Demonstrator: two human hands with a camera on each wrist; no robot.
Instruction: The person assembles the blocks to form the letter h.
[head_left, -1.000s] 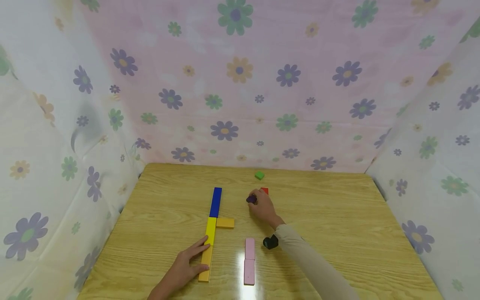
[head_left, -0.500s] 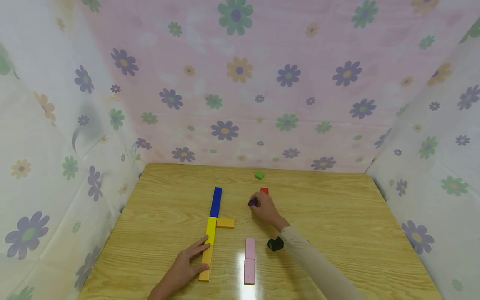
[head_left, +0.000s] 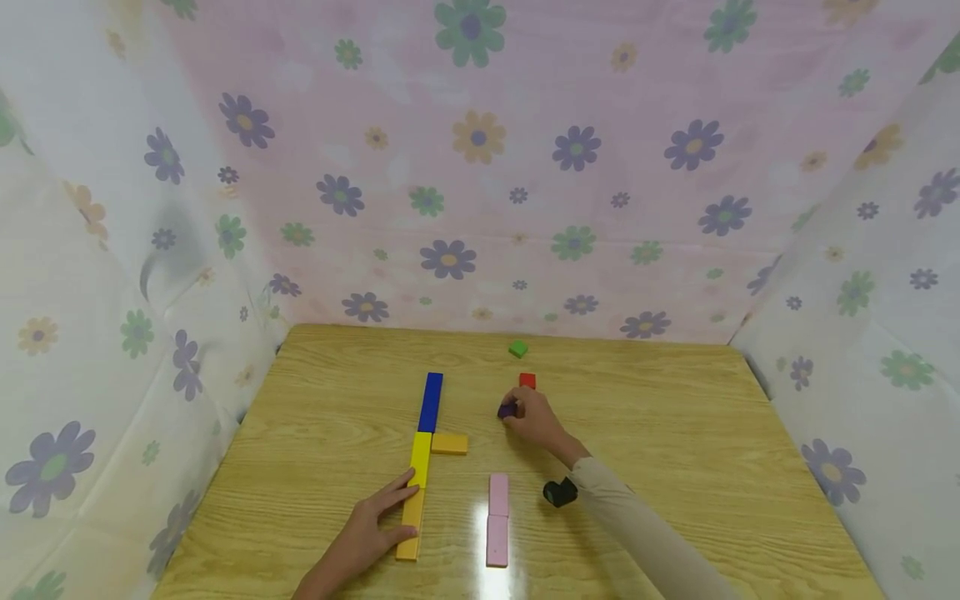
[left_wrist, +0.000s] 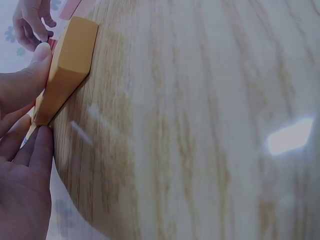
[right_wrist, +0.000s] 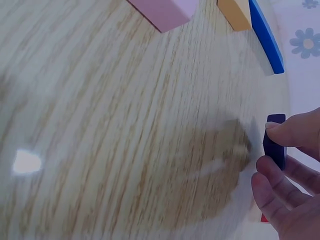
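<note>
My right hand [head_left: 536, 417] pinches a small dark purple block [right_wrist: 274, 142] between thumb and fingers, just nearer to me than a red block [head_left: 528, 380]. The red block is partly hidden by that hand. My left hand [head_left: 367, 529] rests its fairly straight fingers and thumb along a row of blocks: an orange block [head_left: 409, 525] closest to me, then a yellow block [head_left: 421, 460], then a blue block [head_left: 431, 402]. In the left wrist view, the thumb and fingers touch the orange block [left_wrist: 75, 50]. Another orange block [head_left: 450, 444] lies crosswise against the row's right side.
Two pink blocks [head_left: 498, 521] lie end to end in front of me, right of the row. A green block [head_left: 518, 349] sits near the table's far edge. A black device [head_left: 560, 492] is at my right wrist. Flowered cloth [head_left: 480, 208] surrounds the wooden table [head_left: 675, 417].
My right hand has moved slightly toward me and right with the dark purple block, uncovering more of the red block. My left hand stays in place.
</note>
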